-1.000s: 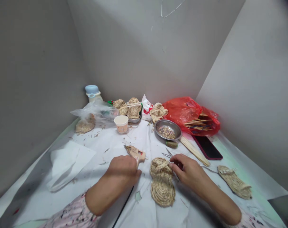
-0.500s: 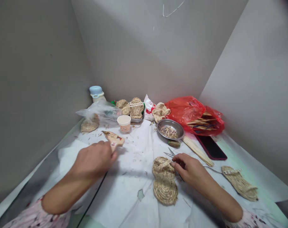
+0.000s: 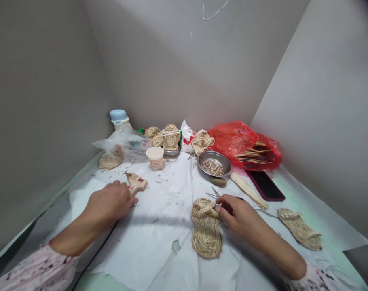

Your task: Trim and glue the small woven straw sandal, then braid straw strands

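Observation:
My left hand [image 3: 109, 201] is closed round the handle of a beige glue gun [image 3: 136, 182], whose nozzle points up and to the left; a black cord trails from below the hand. A woven straw slipper [image 3: 207, 232] lies on the white sheet, its strap end away from me. My right hand [image 3: 232, 210] has its fingertips pinched at the right edge of that strap. Just beyond my right hand lie scissors [image 3: 213, 194], their handles partly hidden by the hand.
Behind are a paper cup [image 3: 155, 157], a metal bowl [image 3: 214, 164] of straw bits and a red bag [image 3: 232, 139]. To the right lie a phone [image 3: 266, 186], flat straw strips [image 3: 247, 189] and another woven slipper [image 3: 299, 228]. A clear bag [image 3: 123, 141] sits back left.
My left hand has moved left and slightly down with the glue gun, away from the cup. My right hand stays at the slipper's strap. The whole view has shifted slightly.

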Demonstrator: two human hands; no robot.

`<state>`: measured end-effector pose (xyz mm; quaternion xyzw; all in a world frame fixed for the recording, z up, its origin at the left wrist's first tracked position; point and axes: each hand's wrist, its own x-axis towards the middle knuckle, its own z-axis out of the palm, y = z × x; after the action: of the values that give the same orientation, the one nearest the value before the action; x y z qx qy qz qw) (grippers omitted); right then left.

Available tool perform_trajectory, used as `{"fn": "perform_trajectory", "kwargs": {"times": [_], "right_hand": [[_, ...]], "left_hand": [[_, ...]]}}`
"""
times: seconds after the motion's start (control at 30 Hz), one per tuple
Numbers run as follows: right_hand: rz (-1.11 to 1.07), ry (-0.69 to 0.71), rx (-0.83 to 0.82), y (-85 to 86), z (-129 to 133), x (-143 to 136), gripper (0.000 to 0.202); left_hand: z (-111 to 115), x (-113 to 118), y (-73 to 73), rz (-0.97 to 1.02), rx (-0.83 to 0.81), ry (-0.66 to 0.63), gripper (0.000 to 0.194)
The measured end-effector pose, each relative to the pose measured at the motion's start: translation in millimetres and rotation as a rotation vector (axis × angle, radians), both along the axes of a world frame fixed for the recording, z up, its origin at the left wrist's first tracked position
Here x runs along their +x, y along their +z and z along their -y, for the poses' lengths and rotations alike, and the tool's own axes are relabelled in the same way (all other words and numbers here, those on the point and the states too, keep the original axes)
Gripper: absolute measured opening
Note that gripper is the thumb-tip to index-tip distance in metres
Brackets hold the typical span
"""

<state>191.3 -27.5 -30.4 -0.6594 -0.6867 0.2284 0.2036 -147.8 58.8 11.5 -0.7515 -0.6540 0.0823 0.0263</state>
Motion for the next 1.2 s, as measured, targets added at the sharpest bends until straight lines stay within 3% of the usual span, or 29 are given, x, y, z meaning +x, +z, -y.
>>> {"fn": "perform_trajectory", "kwargs": {"times": [0.07,0.17,0.3,0.4,0.5,0.6,0.67,0.83,0.97,1.07,1.13,1.2], "right_hand": [[-0.005,0.017,-0.034,6.4,3.0,-0.5,0.020],[-0.023,0.067,-0.047,11.7,7.8,-2.5,0.029],[-0.034,0.062,0.009,3.0,10.0,-9.3,0.046],[-0.012,0.054,0.121,-10.3,7.5,-16.8,0.048],[0.005,0.068,0.215,-17.4,2.7,-22.1,0.034],[0.008,0.048,0.270,-13.7,-5.4,-24.3,0.027],[0.020,0.022,0.292,-8.6,-13.0,-26.1,0.027],[0.083,0.042,0.284,-2.7,-28.5,-27.2,0.034],[0.053,0.073,0.357,6.4,-34.5,1.5,0.044],[0.217,-0.143,0.374,17.8,-41.6,38.4,0.031],[0.355,-0.329,0.281,20.9,-46.6,59.3,0.030],[0.455,-0.419,0.154,17.8,-50.3,71.6,0.033]], "left_hand": [[2.6,14.0,11.2,-0.015,0.166,-0.138,0.038],[8.3,59.2,33.7,0.205,0.309,-0.263,0.038],[12.7,133.4,52.6,0.811,0.278,-0.382,0.022],[13.2,165.6,40.5,1.313,0.253,-0.310,0.014],[13.7,170.8,11.4,1.592,0.290,-0.130,0.017],[14.4,162.6,-14.2,1.571,0.429,-0.031,0.030],[14.4,156.8,-23.2,1.520,0.483,-0.046,0.038],[15.1,149.5,-24.7,1.527,0.479,0.028,0.047],[19.1,147.6,-20.4,1.594,0.393,0.047,0.048],[23.0,148.8,-18.6,1.612,0.381,0.033,0.047],[25.5,151.1,-19.4,1.619,0.368,0.017,0.047],[27.9,154.3,-22.0,1.628,0.352,-0.002,0.048]]}}
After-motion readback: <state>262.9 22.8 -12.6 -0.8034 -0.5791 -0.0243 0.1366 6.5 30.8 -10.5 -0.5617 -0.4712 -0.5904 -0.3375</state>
